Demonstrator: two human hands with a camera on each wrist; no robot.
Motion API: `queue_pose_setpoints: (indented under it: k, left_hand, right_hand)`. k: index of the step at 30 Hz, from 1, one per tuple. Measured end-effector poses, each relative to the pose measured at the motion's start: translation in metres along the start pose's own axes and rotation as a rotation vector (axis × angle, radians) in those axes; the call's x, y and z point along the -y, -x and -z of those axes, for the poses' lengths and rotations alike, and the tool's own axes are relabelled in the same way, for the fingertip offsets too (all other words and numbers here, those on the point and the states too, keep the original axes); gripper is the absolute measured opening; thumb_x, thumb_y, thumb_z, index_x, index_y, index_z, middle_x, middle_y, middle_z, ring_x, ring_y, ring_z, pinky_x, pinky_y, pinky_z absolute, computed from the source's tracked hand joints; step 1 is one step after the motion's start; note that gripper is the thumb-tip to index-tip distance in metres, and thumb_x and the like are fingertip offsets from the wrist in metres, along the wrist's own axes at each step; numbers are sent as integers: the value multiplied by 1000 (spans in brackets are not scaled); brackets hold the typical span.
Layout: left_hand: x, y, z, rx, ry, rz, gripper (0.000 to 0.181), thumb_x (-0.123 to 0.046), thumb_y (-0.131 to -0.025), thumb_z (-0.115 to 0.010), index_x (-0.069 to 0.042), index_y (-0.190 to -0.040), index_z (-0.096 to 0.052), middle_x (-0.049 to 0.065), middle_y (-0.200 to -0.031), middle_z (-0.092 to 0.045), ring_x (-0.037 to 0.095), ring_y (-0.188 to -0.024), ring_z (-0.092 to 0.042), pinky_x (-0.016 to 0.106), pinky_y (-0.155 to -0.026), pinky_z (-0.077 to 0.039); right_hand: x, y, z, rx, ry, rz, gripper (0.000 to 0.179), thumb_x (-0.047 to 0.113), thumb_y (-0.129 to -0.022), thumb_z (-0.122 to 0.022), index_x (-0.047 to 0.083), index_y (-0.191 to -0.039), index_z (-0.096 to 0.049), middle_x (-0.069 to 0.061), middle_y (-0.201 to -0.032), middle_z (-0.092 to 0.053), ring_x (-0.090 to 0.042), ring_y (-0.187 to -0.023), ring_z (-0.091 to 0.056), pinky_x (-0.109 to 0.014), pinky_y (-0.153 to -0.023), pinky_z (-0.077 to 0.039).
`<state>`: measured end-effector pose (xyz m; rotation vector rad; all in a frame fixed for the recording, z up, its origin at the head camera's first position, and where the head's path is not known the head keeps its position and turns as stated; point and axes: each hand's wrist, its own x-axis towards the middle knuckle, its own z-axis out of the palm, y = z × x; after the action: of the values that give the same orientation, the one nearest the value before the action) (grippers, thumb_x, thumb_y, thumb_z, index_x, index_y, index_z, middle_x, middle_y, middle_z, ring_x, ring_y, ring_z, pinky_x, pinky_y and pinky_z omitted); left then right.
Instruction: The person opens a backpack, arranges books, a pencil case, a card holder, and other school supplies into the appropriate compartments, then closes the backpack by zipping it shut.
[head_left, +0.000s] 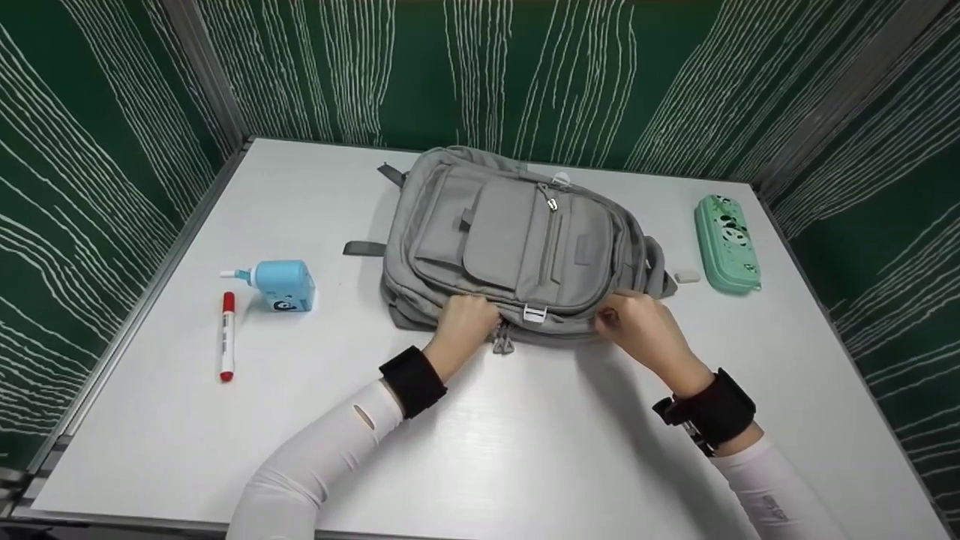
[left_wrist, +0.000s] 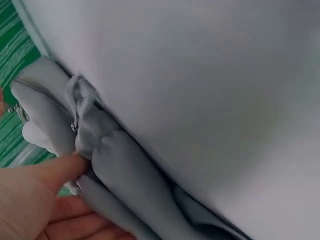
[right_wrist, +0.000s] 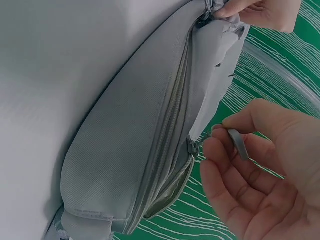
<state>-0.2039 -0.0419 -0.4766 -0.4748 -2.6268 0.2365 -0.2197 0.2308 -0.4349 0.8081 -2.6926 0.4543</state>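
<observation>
A grey backpack point(head_left: 499, 232) lies on its back on the white table, front pockets facing up. My left hand point(head_left: 466, 324) grips the fabric at its near side, beside a pair of hanging zipper pulls point(head_left: 503, 345). In the left wrist view, the thumb presses on bunched grey cloth point(left_wrist: 125, 165) with the fingers beneath. My right hand point(head_left: 641, 328) is farther right along the same side. Up close in the right wrist view, it pinches a zipper pull point(right_wrist: 239, 144) between thumb and fingers. The zipper point(right_wrist: 172, 112) is parted next to its slider point(right_wrist: 193, 148).
On the left are a light blue panda-printed bottle point(head_left: 285, 285) with a white tip and a red-capped marker point(head_left: 227, 337). A green panda pencil case point(head_left: 727, 244) and a small white eraser point(head_left: 687, 277) lie to the right. Green panels with white streaks enclose the table.
</observation>
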Motion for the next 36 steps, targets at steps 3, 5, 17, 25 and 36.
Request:
queue_pose_setpoints:
  k: [3, 5, 17, 25, 36]
  left_hand:
    - [18, 7, 4, 49, 90, -87, 39, -47, -88, -76, -16, -65, -71, -4, -63, -69, 12, -57, -66, 28, -50, -55]
    - [30, 12, 5, 68, 146, -124, 35, -45, -86, -78, -13, -72, -74, 0, -73, -73, 16, -66, -69, 31, -55, -58]
    - [34, 22, -6, -4, -36, -280, 19, -4, -89, -72, -12, -104, -80, -2, -80, -78, 14, -72, -69, 23, -50, -56]
    - [22, 20, -6, 23, -59, -188, 27, -4, -88, -73, -15, -111, -80, -2, -74, -76, 11, -61, -65, 21, -43, -50]
    - [12, 24, -1, -1, -91, -246, 19, -5, -91, -70, -14, -104, -81, -3, -76, -76, 9, -69, -68, 19, -45, -52]
  right_hand:
    - [-1, 0, 0, 8, -5, -9, 6, -3, -82, -69, 1, -82, -73, -11, -79, -68, -24, -70, -67, -43, -61, -56]
    - [-2, 1, 0, 12, -7, -11, 5, -3, -82, -69, 1, -82, -73, -10, -78, -68, -24, -71, -67, -42, -62, -56]
    - [1, -5, -5, 4, -39, -6, 5, -2, -82, -68, 1, -83, -73, -11, -80, -70, -25, -73, -68, -43, -65, -57]
    - [2, 2, -13, 17, -16, 28, 9, -5, -81, -69, 3, -81, -72, -8, -78, -68, -19, -69, -65, -37, -61, -55]
    - [9, -8, -19, 57, -79, 39, 7, -4, -84, -70, 1, -87, -73, -11, -82, -73, -21, -74, -69, -38, -65, -57]
